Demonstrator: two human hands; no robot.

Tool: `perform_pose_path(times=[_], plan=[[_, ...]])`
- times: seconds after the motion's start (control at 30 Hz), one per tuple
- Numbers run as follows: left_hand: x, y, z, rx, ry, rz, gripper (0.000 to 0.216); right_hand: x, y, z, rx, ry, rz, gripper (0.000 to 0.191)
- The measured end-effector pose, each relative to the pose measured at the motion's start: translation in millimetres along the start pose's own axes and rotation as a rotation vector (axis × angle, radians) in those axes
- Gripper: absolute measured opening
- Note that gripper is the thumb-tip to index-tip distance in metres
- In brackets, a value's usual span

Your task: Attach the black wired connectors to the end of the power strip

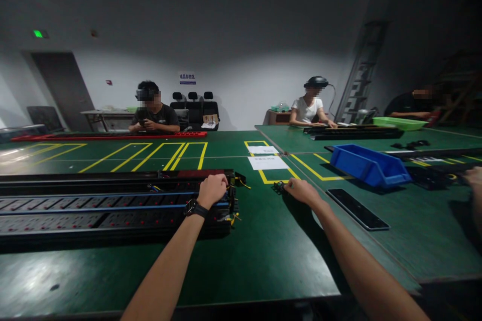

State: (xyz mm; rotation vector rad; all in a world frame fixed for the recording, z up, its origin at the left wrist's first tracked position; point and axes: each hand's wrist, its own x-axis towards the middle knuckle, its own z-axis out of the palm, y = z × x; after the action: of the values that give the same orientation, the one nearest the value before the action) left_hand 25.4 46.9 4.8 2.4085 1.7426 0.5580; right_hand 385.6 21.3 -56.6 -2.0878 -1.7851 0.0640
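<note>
Long black power strips [131, 219] lie side by side at the left, with rows of grey socket modules and blue edge lines. Short yellow wires stick out of their right ends. My left hand [213, 190], with a watch on the wrist, curls its fingers over one strip near that end; the fingertips are partly hidden. To the right, my right hand [303, 191] is closed low over the green table. Its fingertips pinch a small black part [279, 187], too small and dark to name exactly.
White paper sheets [268, 162] lie inside yellow tape outlines. A blue bin [369, 165] and a black phone-like slab [357, 209] are at the right. Another person's hand [473, 180] enters at the right edge. Several people sit across the green table [259, 261].
</note>
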Motion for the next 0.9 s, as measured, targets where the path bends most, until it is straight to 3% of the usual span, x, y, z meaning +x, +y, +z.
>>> perform_pose_path(times=[0.13,0.23,0.37,0.47,0.57,0.73,0.9], plan=[[0,0,0,-0.005,-0.003,-0.010,0.030,-12,-28,-16,-0.076,0.090,0.016,0.023],[-1,-1,0,-0.012,0.004,-0.007,0.030,-24,-62,-23,0.059,0.118,-0.142,0.024],[-2,-1,1,-0.009,0.024,0.004,0.029,-51,-116,-13,0.440,-0.181,-0.584,0.023],[-2,-1,2,0.002,0.030,-0.005,0.030,-73,-145,-2,0.507,-0.344,-0.778,0.040],[-2,-1,2,0.016,0.022,-0.008,0.030,-85,-156,6,0.482,-0.339,-0.836,0.043],[-3,-1,1,0.037,0.022,-0.007,0.029,-84,-155,13,0.430,-0.287,-0.846,0.030],[-3,-1,2,0.028,0.025,-0.001,0.029,-84,-155,16,0.372,-0.227,-0.871,0.030]])
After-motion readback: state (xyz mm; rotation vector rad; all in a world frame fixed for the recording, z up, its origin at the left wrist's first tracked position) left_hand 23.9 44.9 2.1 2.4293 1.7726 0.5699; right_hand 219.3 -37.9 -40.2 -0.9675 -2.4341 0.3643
